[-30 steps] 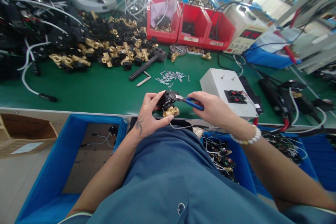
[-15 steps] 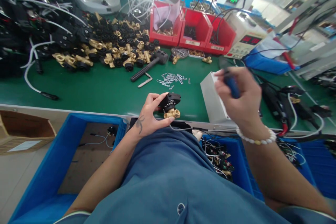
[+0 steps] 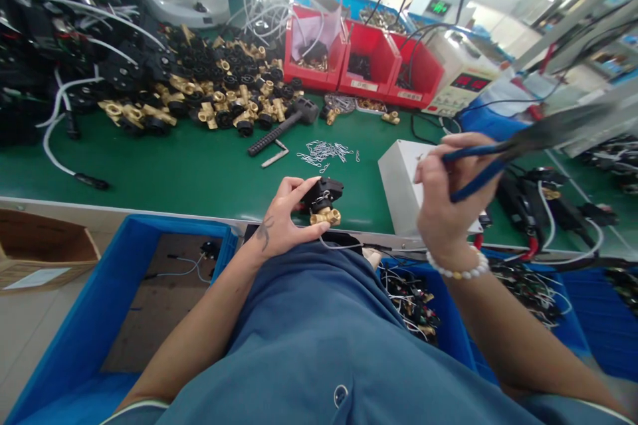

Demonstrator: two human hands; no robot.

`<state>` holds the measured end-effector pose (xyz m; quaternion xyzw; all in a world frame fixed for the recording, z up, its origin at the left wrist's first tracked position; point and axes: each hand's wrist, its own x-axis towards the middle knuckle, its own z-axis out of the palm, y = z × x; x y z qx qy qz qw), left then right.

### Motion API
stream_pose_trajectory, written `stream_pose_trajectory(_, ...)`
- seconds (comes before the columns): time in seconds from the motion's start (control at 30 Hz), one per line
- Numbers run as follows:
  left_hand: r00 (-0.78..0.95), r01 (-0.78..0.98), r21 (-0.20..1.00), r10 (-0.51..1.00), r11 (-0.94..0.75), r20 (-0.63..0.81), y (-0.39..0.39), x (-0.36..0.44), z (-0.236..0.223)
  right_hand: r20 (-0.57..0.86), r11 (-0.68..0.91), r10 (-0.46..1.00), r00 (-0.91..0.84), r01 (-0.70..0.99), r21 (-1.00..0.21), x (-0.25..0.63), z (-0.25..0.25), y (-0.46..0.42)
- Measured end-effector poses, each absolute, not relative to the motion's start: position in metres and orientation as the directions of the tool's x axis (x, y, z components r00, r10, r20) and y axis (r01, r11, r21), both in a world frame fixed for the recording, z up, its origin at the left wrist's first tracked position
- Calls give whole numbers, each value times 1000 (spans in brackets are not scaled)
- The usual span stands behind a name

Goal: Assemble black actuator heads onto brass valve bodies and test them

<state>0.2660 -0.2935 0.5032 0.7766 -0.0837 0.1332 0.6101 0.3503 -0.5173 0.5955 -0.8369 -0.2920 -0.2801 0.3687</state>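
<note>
While my left hand (image 3: 288, 216) gripped black-and-brass valve assembly (image 3: 323, 202) at front edge of green table (image 3: 209, 169), right hand (image 3: 456, 192) gripped blue-handled pliers (image 3: 478, 176), raised over grey box (image 3: 403, 179); loose wire clips (image 3: 323, 151) lay beyond assembly.

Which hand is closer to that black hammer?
Left: the left hand is this side of the hammer; the right hand, holding pliers, is farther right, by the white box.

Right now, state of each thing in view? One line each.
Left hand: holding valve
Valve: held, brass end showing
Right hand: raised, gripping pliers
Pliers: handles spread, jaws blurred
Mallet: lying on bench
Clips: loose, piled
Red bins: open, parts inside
Power supply: display lit
Fan: running, cannot tell
Cardboard box: open
</note>
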Motion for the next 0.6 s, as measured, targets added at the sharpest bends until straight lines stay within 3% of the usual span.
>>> stream_pose_trajectory(0.1,954,-284,929,31,-239,300,-293,266,504,440,-549,590,677,736,-396,349,591,-518)
stream_pose_trajectory(0.17,955,-282,932,29,-227,295,-293,266,505,356,-536,671,651,757,-373,349,595,-520)
stream_pose_trajectory(0.23,953,-289,931,26,-223,302,-293,265,505,492,-546,555,671,740,-393,350,600,-520)
stream_pose_trajectory(0.3,950,-298,926,22,-232,312,-293,266,504,653,-557,337,678,703,-442,349,599,-518)
stream_pose_trajectory(0.33,949,-300,924,23,-237,314,-293,266,504,670,-560,293,682,690,-458,348,596,-517)
stream_pose_trajectory(0.37,949,-299,923,22,-241,313,-293,266,503,646,-568,315,695,684,-459,347,594,-517)
stream_pose_trajectory(0.5,952,-294,928,19,-227,306,-292,266,503,336,-569,652,680,731,-376,347,596,-520)
stream_pose_trajectory(0.6,949,-302,928,20,-219,314,-292,266,502,473,-572,531,703,709,-412,352,605,-526)
